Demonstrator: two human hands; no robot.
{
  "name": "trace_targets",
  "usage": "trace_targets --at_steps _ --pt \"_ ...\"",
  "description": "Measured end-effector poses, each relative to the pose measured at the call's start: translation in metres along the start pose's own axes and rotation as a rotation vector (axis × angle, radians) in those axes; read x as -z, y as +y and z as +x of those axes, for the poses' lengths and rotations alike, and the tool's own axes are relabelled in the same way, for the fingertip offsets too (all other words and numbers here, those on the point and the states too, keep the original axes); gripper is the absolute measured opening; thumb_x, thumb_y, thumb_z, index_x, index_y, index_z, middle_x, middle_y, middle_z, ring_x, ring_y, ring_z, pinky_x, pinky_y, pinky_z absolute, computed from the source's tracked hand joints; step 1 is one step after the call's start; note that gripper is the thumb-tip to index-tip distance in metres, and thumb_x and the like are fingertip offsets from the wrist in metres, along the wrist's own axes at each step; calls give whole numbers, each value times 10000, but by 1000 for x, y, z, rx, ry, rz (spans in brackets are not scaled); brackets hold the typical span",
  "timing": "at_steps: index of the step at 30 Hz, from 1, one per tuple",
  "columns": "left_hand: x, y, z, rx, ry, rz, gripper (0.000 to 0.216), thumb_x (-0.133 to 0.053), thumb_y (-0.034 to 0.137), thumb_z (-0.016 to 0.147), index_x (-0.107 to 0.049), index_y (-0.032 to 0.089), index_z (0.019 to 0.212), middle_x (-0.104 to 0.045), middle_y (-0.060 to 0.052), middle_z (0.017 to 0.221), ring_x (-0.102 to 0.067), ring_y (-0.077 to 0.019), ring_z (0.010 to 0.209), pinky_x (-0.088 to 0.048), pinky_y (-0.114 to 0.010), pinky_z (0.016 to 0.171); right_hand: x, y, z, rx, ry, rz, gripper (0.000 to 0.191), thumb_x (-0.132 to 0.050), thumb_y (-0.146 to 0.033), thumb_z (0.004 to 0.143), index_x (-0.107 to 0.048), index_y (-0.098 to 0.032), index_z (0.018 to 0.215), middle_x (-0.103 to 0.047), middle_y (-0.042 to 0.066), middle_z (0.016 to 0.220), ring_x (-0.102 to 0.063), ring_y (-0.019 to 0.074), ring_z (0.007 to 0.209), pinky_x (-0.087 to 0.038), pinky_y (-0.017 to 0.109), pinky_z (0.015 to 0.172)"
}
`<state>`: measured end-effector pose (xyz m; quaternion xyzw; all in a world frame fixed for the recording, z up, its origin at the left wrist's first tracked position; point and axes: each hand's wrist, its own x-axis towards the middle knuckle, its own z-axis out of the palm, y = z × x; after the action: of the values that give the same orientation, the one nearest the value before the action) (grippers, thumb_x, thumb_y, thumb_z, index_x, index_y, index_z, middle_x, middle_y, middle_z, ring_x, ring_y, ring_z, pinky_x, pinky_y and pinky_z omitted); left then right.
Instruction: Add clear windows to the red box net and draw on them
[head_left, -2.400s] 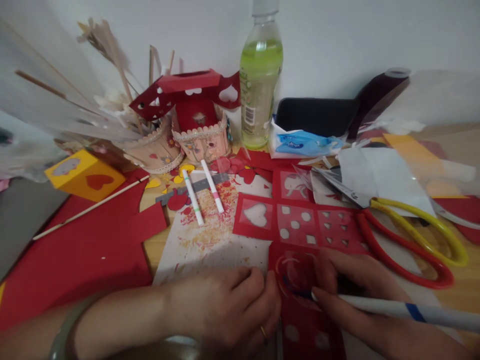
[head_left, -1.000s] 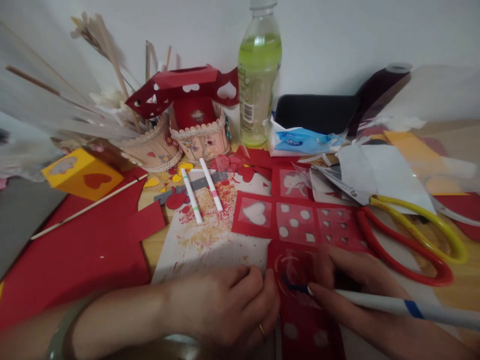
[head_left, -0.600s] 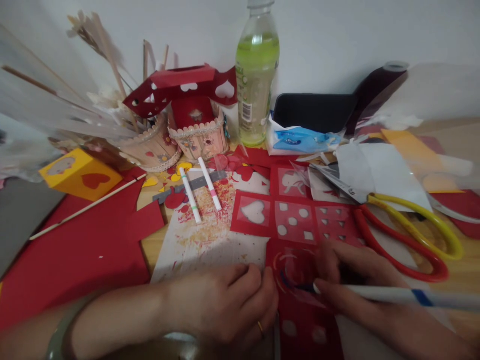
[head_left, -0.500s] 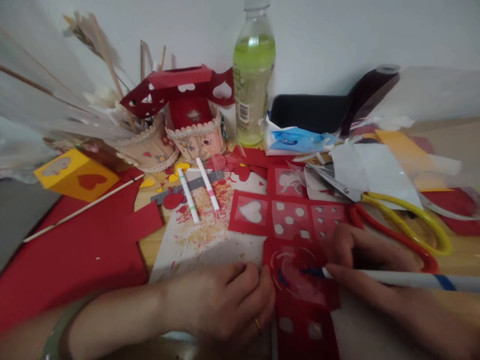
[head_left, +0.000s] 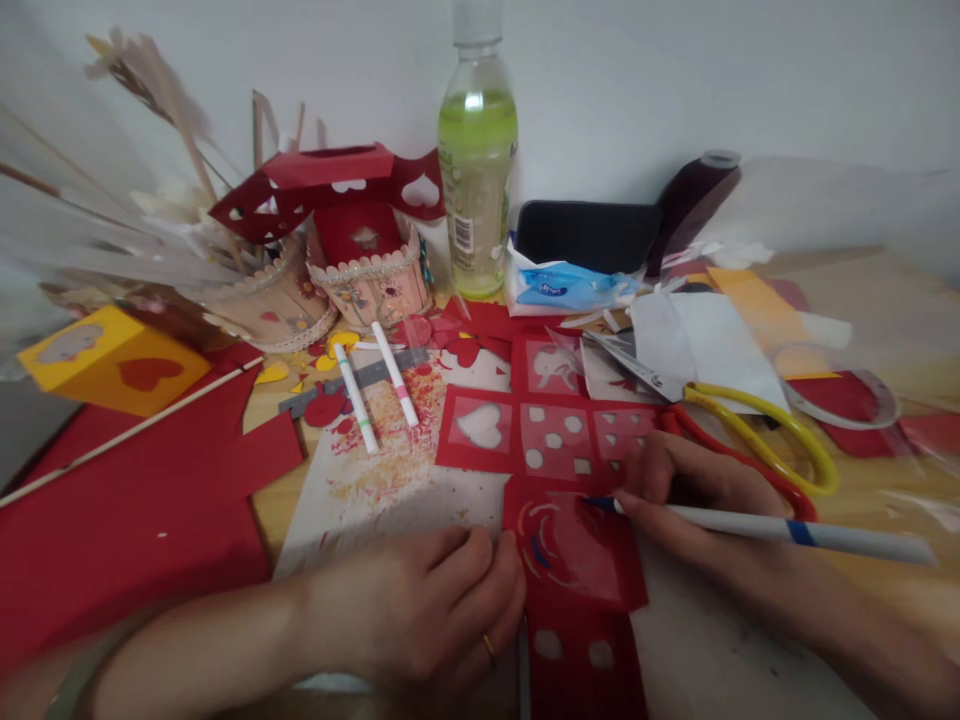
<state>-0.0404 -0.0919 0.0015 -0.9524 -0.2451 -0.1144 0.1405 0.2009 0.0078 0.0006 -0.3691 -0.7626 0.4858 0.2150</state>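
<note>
A red paper cut-out [head_left: 559, 440] shaped like an unfolded box, with heart, dot and triangle holes, lies flat on the table. My left hand [head_left: 420, 605] is curled, its fingers pressing down on the left edge of the lower panel. My right hand [head_left: 697, 500] pinches a white pen with a blue band [head_left: 757, 525], its blue tip at the top right edge of that panel. Blue and white curved strokes [head_left: 540, 530] show on the panel.
Large scissors with yellow and red handles [head_left: 750, 440] lie right of the cut-out. Two white markers [head_left: 375, 385] rest on stained paper. A green drink bottle [head_left: 476, 170], red paper house [head_left: 337, 190], yellow box [head_left: 105, 360], tissue pack [head_left: 566, 285] and red sheet [head_left: 135, 510] surround it.
My right hand has carried the pen tip from the left middle of the panel up and right to its top edge. The camera view has shifted, so everything sits further left.
</note>
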Motion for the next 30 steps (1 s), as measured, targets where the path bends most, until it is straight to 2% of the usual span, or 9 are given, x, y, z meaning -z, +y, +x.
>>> trace_targets --at_steps 6,10,16,19,24,30 --pt "1 -1 2 8 -6 -13 382 -288 111 927 -655 76 1024 -687 -105 1004 -650 -200 809 -536 -283 642 -1 2 -1 8 63 -15 271 -579 -235 821 -387 -225 631 -471 -48 612 -424 106 538 -335 218 453" --pt "2 -1 1 7 -2 -19 369 -304 113 923 -660 88 1016 -689 -92 1005 -649 -196 808 -533 -277 637 -4 -7 1 48 128 -2 274 -591 -261 818 -398 -228 627 -477 -50 602 -416 102 517 -335 212 433" --pt "3 -1 1 0 -19 -11 367 -305 124 925 -656 90 1025 -682 -100 1020 -646 -196 809 -529 -280 639 -7 -33 9 -6 -2 -102 218 -575 -229 794 -456 -233 612 -502 -45 526 -451 108 454 -363 217 404" --pt "3 -2 3 8 -17 -8 357 -316 124 925 -660 91 1014 -684 -94 1012 -642 -189 810 -525 -268 635 -6 -37 13 -10 -9 -148 216 -582 -215 779 -454 -234 605 -498 -48 512 -459 108 452 -379 214 411" --pt "3 -3 4 21 -14 -17 330 -342 135 923 -660 94 997 -683 -97 1006 -637 -186 808 -522 -269 633 -2 -28 15 51 237 -97 244 -591 -221 727 -416 -227 556 -490 -44 549 -449 103 476 -365 201 408" --pt "3 0 0 10 -29 -13 378 -289 125 931 -650 88 1037 -677 -102 1031 -640 -193 825 -527 -281 652 1 -9 6 -2 106 -30 267 -581 -256 780 -387 -229 599 -463 -44 572 -414 108 496 -343 213 411"
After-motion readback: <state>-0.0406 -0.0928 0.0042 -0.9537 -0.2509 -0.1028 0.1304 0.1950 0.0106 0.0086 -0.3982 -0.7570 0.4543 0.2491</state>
